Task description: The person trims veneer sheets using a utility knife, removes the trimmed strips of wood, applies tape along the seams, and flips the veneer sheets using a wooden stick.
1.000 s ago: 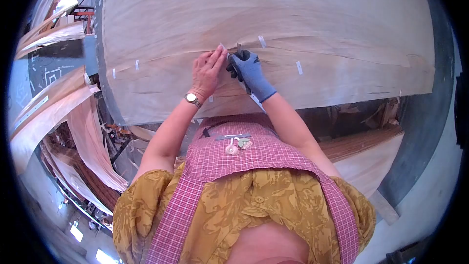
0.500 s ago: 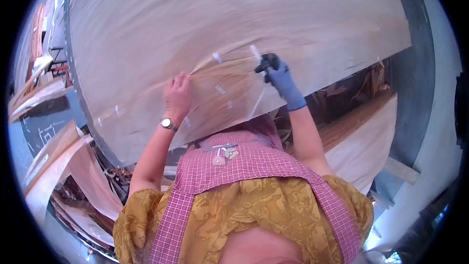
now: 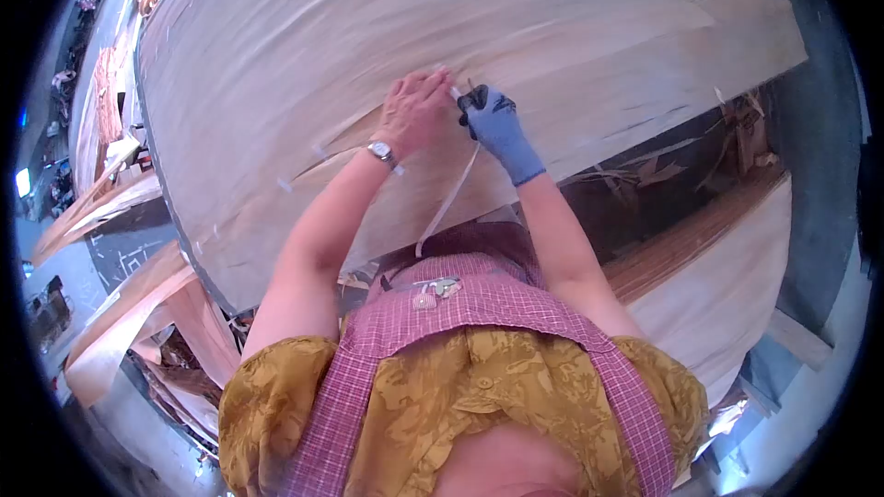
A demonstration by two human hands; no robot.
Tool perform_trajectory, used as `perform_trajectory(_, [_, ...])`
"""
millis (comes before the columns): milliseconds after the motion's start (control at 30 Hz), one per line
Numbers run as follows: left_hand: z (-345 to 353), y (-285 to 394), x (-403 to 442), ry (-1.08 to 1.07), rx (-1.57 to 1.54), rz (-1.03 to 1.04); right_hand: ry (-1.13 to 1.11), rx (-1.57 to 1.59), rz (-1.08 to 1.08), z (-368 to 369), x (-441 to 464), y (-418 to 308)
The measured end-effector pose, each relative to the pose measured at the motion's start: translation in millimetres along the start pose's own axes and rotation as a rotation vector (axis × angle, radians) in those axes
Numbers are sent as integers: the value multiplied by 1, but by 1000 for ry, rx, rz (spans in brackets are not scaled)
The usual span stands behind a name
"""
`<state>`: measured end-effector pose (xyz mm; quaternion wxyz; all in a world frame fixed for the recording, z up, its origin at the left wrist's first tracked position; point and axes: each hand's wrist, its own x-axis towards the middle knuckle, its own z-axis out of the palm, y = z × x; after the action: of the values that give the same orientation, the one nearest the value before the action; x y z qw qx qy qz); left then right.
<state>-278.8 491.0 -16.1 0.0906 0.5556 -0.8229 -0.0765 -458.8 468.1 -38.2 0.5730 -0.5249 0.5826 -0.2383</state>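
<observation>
A large pale wood veneer sheet [image 3: 599, 64] spreads in front of me, with a split or crease and small white tape pieces [image 3: 284, 186] on it. My left hand [image 3: 414, 113], bare and with a watch at the wrist, lies on the sheet, fingers stretched out toward the tape end. My right hand [image 3: 497, 127], in a blue glove with dark fingertips, is closed on a strip of white tape [image 3: 448, 200] just right of the left fingertips. From that hand the strip trails down toward my apron.
Torn veneer pieces [image 3: 124, 322] hang over at the lower left. Beneath the sheet's right edge are a dark gap with wood scraps [image 3: 645, 170] and a stack of veneer [image 3: 709, 230]. A grey surface [image 3: 815, 147] borders the far right.
My left hand has moved up and right along the sheet. My right hand has come left and slightly down beside it. The view has shifted a little.
</observation>
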Motion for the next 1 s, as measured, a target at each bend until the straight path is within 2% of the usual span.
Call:
perform_trajectory(67, [4,-1,-3,23,16,9,124,-437,-233,-21,0,39])
perform_trajectory(167, [-1,4,6,-89,53,-46,64,351,103,-87,-28,6])
perform_trajectory(267, [8,39,30,17,113,-83,65,379,198,-114,-20,15])
perform_trajectory(367, [20,96,61,67,-19,127,53,370,258,-117,-12,21])
perform_trajectory(400, [23,102,66,57,-39,109,52,357,281,-119,-9,22])
perform_trajectory(467, [27,114,72,29,-91,74,130,-317,-84,-128,0,54])
perform_trajectory(500, [31,113,70,36,-91,73,167,-656,-272,-135,3,48])
perform_trajectory(533, [39,108,65,50,-89,74,193,-674,-160,-146,4,41])
perform_trajectory(567, [43,106,68,67,-89,75,198,-500,-157,-161,14,28])
perform_trajectory(633, [25,111,97,-116,-153,0,192,-174,-157,-197,51,7])
perform_trajectory(667, [13,108,109,-218,-174,-41,172,-224,-108,-204,77,0])
perform_trajectory(767, [15,108,164,173,-333,-25,126,-354,5,-214,134,-9])
perform_trajectory(833, [38,105,194,180,-193,-30,120,-428,49,-217,147,-8])
perform_trajectory(867, [48,106,204,177,-128,-29,213,-600,-52,-220,147,1])
perform_trajectory(900, [50,108,207,156,-109,-32,190,-584,-45,-226,141,7])
perform_trajectory(967, [54,110,206,101,-73,-24,150,-544,-18,-235,109,25])
perform_trajectory(1000, [54,112,206,105,-57,-35,159,-228,81,-228,84,23])
